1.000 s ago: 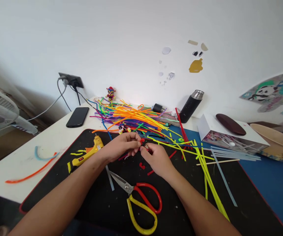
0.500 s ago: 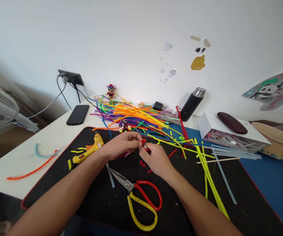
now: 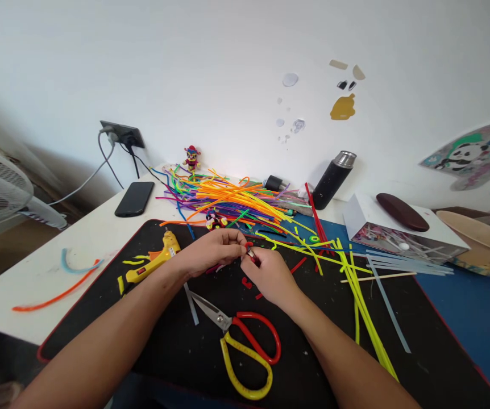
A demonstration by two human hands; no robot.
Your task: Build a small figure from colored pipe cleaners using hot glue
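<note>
My left hand [image 3: 217,250] and my right hand [image 3: 271,277] meet above the black mat, fingertips pinched together. Between them is a small red pipe cleaner piece [image 3: 249,246]; a dark, shiny bit shows beside it, too small to name. Fingers cover most of what is held. Below the hands lie a curled red pipe cleaner scrap [image 3: 246,283] and scissors [image 3: 251,335] with one red and one yellow handle, blades apart. A yellow glue gun [image 3: 153,264] rests left of my left hand. Just behind my fingers sits a small pipe cleaner figure [image 3: 215,220].
A heap of coloured pipe cleaners [image 3: 232,196] spreads along the wall, with a second figure [image 3: 191,157] behind it. Yellow-green pipe cleaners [image 3: 366,312] and clear glue sticks [image 3: 390,307] lie right. A phone [image 3: 135,199], a leaning black flask [image 3: 333,180] and a white box [image 3: 402,227] stand around.
Both hands stay in nearly the same place. The red piece between the fingertips shows slightly less than before, as if turned a little.
</note>
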